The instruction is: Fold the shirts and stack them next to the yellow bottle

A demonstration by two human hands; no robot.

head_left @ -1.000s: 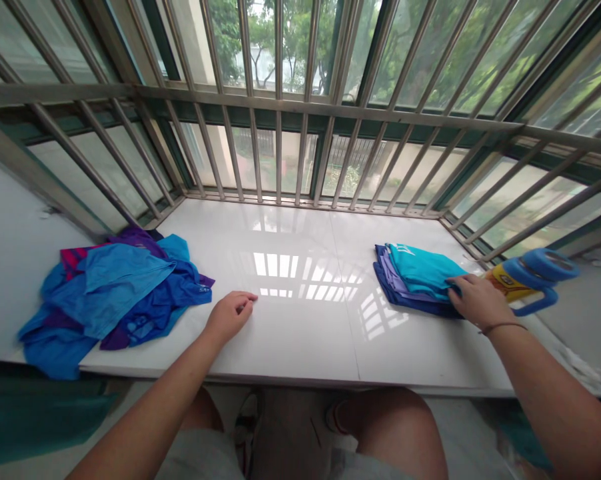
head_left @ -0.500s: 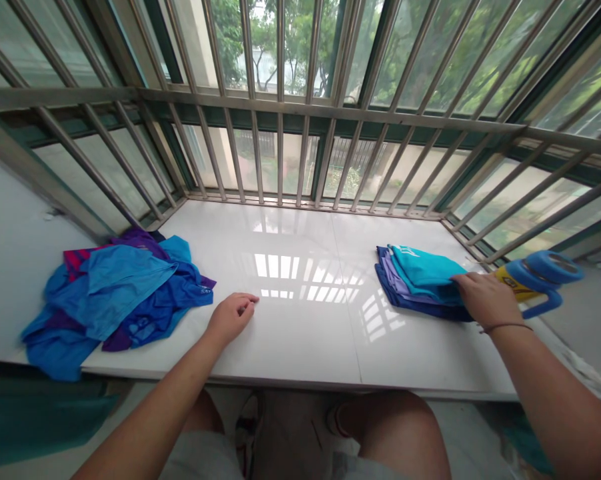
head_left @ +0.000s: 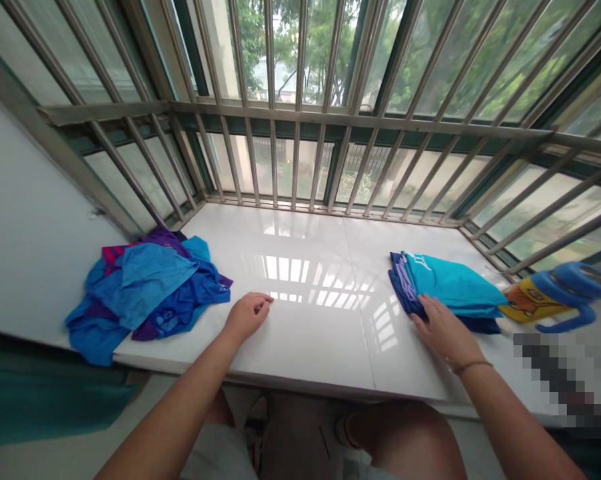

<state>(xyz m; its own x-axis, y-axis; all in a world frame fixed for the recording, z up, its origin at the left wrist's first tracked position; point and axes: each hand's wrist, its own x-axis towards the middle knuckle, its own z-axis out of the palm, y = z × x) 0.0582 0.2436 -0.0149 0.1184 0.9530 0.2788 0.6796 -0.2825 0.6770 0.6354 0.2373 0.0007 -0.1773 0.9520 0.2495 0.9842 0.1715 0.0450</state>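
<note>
Folded stack (head_left: pixel 448 292) by my right hand (head_left: pixel 443 329): teal top, lavender and navy beneath. Loose heap (head_left: pixel 148 293) at the sill's left edge: blue, royal blue, purple, red-striped. Bottle (head_left: pixel 555 300): blue, yellow label. Sill (head_left: pixel 310 313): glossy white.

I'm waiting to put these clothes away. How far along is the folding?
Done: a folded stack sits at the right. In hand: the right hand rests against that stack; the left hand lies empty on the sill. Left: a crumpled pile at the left.

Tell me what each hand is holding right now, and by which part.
Nothing is gripped. The left hand rests loosely curled on the white sill. The right hand lies flat, fingertips at the near-left edge of the folded clothes stack.
</note>
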